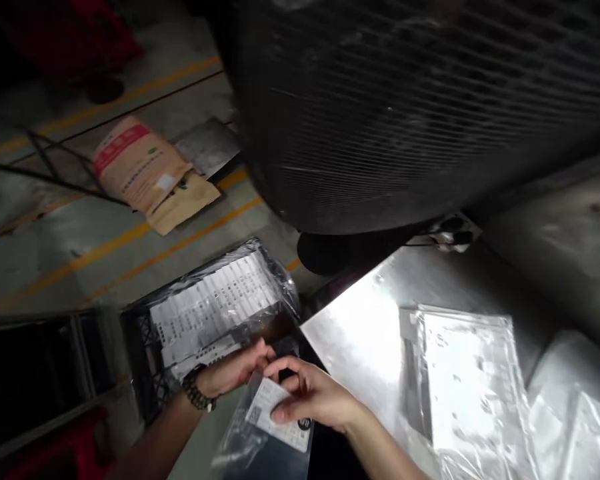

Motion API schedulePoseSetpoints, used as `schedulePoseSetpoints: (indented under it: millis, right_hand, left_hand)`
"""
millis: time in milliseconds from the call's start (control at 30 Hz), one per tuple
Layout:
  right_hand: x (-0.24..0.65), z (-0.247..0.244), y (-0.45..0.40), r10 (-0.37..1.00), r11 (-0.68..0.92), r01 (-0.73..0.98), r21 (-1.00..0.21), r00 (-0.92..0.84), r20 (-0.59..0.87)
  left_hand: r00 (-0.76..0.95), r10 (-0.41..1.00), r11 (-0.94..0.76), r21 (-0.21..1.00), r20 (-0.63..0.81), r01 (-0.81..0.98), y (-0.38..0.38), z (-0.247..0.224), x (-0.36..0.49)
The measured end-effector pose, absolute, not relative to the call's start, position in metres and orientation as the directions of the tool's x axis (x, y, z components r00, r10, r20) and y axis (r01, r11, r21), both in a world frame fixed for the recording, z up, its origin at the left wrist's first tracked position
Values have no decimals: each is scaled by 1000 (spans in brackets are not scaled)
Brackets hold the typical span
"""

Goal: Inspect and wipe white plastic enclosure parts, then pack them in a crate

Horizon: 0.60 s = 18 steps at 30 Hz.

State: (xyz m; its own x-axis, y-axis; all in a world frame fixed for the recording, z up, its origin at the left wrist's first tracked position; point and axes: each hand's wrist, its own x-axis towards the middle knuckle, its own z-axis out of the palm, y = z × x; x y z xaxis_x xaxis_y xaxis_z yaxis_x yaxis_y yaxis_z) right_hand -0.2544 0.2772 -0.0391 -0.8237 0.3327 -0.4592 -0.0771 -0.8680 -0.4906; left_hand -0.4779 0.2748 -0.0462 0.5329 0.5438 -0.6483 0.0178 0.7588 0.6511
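Observation:
A clear plastic bag (243, 437) with a white printed label (279, 415) hangs at the bottom centre. My right hand (317, 397) pinches the bag at the label, thumb lying over the print. Close against it, at the bag's upper edge, is my left hand (240, 367), with a dark banded watch on the wrist. Its fingers are bent and partly blurred, and what they hold is too small to name. Just behind the left hand, a black crate (147, 373) lined with plastic holds rows of white labelled packets (215, 303).
Plastic-wrapped white sheets (470, 380) lie on a shiny metal table (353, 333) at right. A large black ribbed object (395, 127) fills the upper right. A brown paper sack (140, 167) stands at upper left, near yellow floor lines.

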Motion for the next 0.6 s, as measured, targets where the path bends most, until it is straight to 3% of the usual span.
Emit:
schedulePoseSetpoints:
  millis: [133, 333, 467, 600]
  right_hand:
    - [-328, -40, 287, 163, -641, 258, -723, -875, -456]
    - [-472, -59, 259, 13, -407, 541, -736, -802, -597]
    - [-577, -92, 205, 137, -208, 640, -740, -730, -670]
    - [-681, -134, 169, 286, 182, 684, -706, -724, -628]
  left_hand:
    - [596, 602, 721, 682, -531, -120, 227, -62, -532]
    - [460, 754, 648, 647, -469, -402, 126, -125, -661]
    - [82, 886, 355, 556, -456, -752, 4, -180, -747]
    - [-328, 786, -58, 466, -524, -883, -131, -222, -782]
